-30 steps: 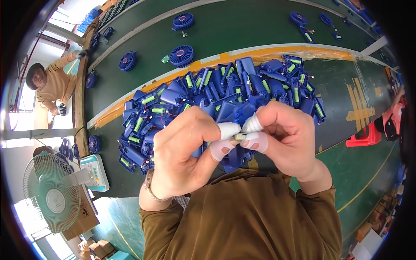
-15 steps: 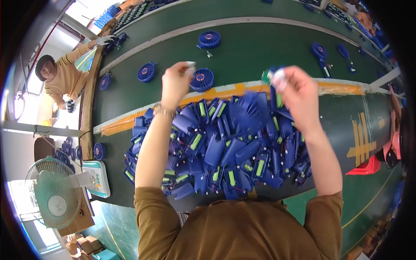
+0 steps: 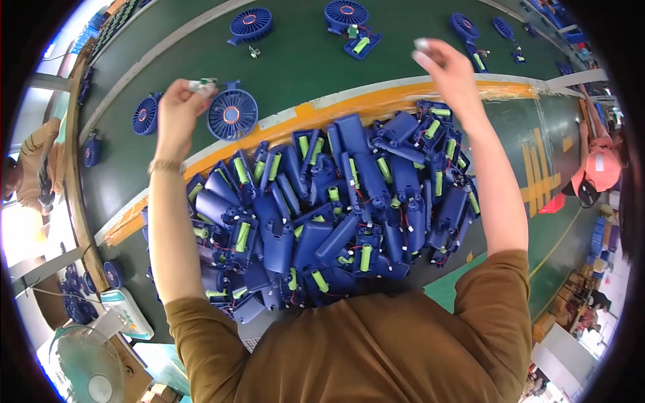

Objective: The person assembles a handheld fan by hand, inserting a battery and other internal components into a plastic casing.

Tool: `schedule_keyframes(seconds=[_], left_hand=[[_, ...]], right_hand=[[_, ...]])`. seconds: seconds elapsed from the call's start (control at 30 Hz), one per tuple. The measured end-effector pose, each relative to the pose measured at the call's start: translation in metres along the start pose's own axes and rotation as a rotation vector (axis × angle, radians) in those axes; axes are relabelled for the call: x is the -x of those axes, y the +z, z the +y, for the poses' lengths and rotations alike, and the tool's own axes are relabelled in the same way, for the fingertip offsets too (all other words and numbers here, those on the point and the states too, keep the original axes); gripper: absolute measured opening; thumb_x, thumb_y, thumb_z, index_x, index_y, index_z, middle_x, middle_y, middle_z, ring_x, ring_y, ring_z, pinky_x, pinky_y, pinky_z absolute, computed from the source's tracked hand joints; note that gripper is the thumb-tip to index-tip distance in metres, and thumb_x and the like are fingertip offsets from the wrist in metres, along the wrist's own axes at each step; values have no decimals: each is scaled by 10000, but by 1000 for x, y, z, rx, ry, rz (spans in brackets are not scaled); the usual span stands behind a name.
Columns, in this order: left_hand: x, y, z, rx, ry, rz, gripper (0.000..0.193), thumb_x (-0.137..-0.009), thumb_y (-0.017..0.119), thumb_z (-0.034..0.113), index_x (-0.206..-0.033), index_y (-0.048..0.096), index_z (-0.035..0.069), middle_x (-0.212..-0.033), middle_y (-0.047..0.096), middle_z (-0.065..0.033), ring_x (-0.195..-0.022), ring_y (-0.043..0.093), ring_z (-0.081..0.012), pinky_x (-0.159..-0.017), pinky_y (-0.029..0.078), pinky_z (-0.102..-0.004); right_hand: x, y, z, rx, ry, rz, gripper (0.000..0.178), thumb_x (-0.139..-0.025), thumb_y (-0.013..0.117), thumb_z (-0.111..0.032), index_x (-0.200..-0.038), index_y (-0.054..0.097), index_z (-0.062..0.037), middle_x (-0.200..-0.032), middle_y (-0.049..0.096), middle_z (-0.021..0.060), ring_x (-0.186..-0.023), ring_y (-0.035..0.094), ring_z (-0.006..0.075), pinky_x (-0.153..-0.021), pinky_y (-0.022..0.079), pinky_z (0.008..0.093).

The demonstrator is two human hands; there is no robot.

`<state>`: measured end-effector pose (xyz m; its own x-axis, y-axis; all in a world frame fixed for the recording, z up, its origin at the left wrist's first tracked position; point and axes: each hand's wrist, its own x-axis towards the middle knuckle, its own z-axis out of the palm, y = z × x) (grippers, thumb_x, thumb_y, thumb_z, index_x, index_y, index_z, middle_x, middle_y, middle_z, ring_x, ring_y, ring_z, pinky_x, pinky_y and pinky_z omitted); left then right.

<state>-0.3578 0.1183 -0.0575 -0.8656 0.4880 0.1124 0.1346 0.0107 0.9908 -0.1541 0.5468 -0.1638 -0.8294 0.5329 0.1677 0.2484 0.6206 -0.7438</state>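
My left hand (image 3: 180,117) is closed in a pinch on a small green circuit board (image 3: 208,82). Right beside its fingertips lies a round blue fan head (image 3: 232,114) with a ribbed grille. Over the far belt, my right hand (image 3: 451,75) has thumb and forefinger apart, with nothing visible between them. White covers show on fingertips of both hands. Left of the right hand, a blue handle half (image 3: 361,44) with a green battery lies against another fan head (image 3: 346,12). Below both hands spreads a heap of blue handle shells (image 3: 334,195), many holding green batteries and thin wires.
The green conveyor belt (image 3: 302,74) carries more fan heads (image 3: 251,25). A rail with orange tape (image 3: 309,111) separates it from the heap. A white scale (image 3: 129,312) and a standing fan (image 3: 87,366) are at lower left. A co-worker (image 3: 33,161) sits at far left.
My right hand has let go of the handle piece with its green board, now on the belt. My left hand has moved left and grips a circuit board. The view has shifted.
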Motion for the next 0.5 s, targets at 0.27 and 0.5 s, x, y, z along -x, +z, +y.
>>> schedule_keyframes(seconds=[0.27,0.5], left_hand=[[152,-109,53,80,136,145,354,-1208,788,186,-1505,711,10,-1249,846,-188,-1086,817,-279,-1029,648,-429],[278,-152,103,87,278,297,376,-1238,760,199,-1541,657,1,-1278,826,-190,-1103,797,-282,-1059,639,-441]], right_hand=[[184,-110,46,-33,277,52,372,-1175,822,-165,-1502,818,11,-1237,896,82,-1125,804,134,-1012,622,323],[237,-108,63,-365,461,77,340,-1195,783,-141,-1486,813,33,-1205,874,75,-1015,774,126,-914,625,310]])
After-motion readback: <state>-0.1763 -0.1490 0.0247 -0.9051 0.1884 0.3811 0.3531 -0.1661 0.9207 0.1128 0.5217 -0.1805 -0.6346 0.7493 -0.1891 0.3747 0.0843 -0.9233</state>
